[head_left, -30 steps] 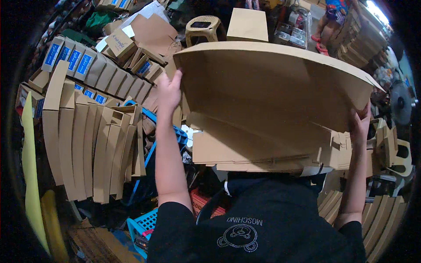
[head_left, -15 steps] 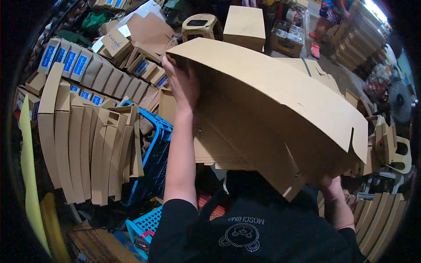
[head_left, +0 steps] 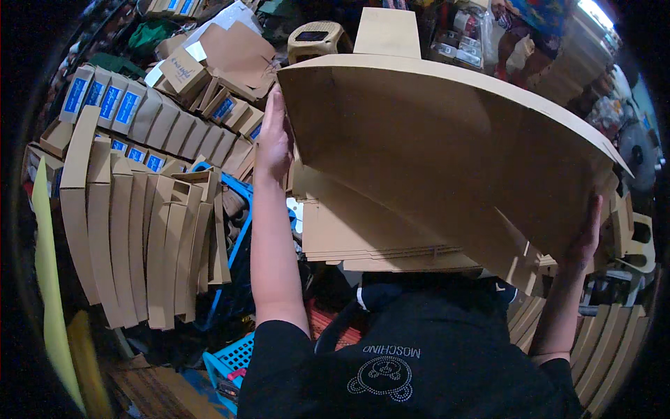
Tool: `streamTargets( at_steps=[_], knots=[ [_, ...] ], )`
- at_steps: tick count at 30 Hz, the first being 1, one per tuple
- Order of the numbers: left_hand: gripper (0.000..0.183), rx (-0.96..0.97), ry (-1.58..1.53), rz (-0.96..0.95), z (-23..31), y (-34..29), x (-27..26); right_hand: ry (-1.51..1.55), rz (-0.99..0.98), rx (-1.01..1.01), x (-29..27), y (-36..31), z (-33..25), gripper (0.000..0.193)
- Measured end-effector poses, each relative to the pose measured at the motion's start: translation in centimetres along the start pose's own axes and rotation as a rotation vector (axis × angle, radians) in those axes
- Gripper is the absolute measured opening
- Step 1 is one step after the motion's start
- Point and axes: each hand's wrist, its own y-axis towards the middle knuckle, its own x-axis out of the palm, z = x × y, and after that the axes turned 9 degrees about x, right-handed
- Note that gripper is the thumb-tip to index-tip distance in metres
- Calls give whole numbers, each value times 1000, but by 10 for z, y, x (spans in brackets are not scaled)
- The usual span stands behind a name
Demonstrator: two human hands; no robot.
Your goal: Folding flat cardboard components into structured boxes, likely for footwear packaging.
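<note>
A large brown cardboard box blank (head_left: 433, 146) is held raised in front of me, its long far edge bowed and its near side showing slots and flaps. My left hand (head_left: 276, 143) presses along its left edge, fingers straight and pointing up. At the opposite edge, my right hand (head_left: 586, 234) grips the lower right side, its fingers partly hidden by shadow and the board. Beneath the raised blank lies a stack of flat cardboard sheets (head_left: 370, 234), close to my body.
Folded narrow boxes (head_left: 132, 230) stand in a row at left, beside a blue crate (head_left: 234, 258). Behind them are boxes with blue labels (head_left: 112, 101). A stool (head_left: 314, 42) and a tall carton (head_left: 387, 31) stand beyond. More narrow boxes (head_left: 607, 349) fill the lower right.
The cardboard blank has turned more level and square to me, its right end rising. My right hand has moved up and outward; my left has slid slightly down its edge.
</note>
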Motion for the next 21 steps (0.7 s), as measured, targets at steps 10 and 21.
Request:
streamTargets(
  at_steps=[10, 21],
  knots=[
    [29, 510, 1025, 157, -23, 12, -17, 45, 12, 124, -75, -1, 22, 71],
    [31, 445, 1006, -13, 3, 14, -30, -46, 105, 93, -48, -8, 19, 80]
  ],
)
